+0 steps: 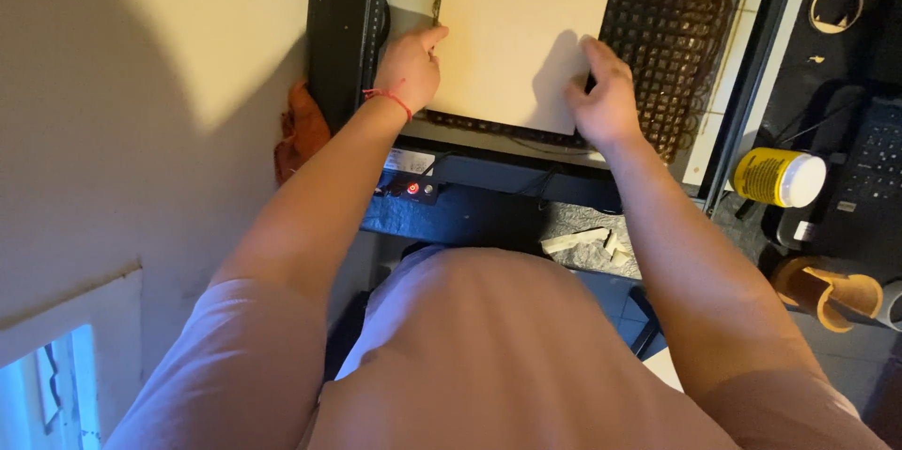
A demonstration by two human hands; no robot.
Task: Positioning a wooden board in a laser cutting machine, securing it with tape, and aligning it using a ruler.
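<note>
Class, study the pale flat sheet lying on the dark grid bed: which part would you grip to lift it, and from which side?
Probably the near edge of the pale sheet, approached from the person's side. It lies flat on the grid bed, so only edges offer purchase. The left hand rests at its left edge, the right hand near its near right corner.

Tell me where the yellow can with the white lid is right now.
In the head view, the yellow can lies on its side at the far right, beside the dark keyboard and right of the right hand on the pale sheet.
</note>
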